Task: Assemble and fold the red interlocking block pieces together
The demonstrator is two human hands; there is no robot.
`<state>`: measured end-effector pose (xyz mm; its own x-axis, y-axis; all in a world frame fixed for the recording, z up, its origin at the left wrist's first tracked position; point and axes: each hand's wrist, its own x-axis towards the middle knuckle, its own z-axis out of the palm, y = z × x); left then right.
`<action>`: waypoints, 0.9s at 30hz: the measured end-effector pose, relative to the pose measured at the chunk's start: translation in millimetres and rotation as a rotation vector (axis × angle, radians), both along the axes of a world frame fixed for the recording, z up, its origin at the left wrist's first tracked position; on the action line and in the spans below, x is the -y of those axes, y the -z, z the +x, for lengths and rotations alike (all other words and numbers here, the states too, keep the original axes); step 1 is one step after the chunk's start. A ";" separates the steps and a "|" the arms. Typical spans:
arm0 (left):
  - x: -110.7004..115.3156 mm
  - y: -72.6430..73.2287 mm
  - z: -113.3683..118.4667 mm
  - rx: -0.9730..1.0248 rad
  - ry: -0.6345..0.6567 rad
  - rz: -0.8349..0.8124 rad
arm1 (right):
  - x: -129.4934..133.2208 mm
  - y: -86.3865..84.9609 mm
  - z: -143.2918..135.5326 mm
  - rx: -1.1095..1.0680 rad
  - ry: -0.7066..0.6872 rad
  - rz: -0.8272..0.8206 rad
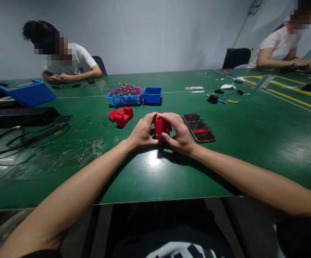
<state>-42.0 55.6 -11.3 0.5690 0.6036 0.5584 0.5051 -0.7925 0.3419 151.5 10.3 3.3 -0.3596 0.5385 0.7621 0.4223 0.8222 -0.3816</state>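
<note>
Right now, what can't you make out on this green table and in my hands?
Boxy red plastic piece: head view; the left hand and right hand cover parts of it.
Black rectangular phone: head view; pixelation hides part of its screen.
Blue plastic bin heaped with tangled multicoloured wires: head view; the wires hide its floor.
Long black box: head view; the picture's left edge cuts it off.

Both hands [181, 133] hold red pc [159, 125] nr phone [193, 123].
</note>
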 end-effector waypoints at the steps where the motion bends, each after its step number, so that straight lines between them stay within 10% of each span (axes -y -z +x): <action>1: 0.0 0.2 0.3 -0.002 0.009 0.000 | -0.6 0.2 0.0 -0.004 -0.006 0.007; 27: -0.7 0.3 -1.8 0.005 0.096 -0.074 | -5.2 2.8 1.7 -0.014 0.042 -0.133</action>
<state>-43.8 56.3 -11.6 0.6232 0.5865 0.5173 0.4264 -0.8094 0.4039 153.2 15.5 0.5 -0.3246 0.6492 0.6879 0.4496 0.7458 -0.4917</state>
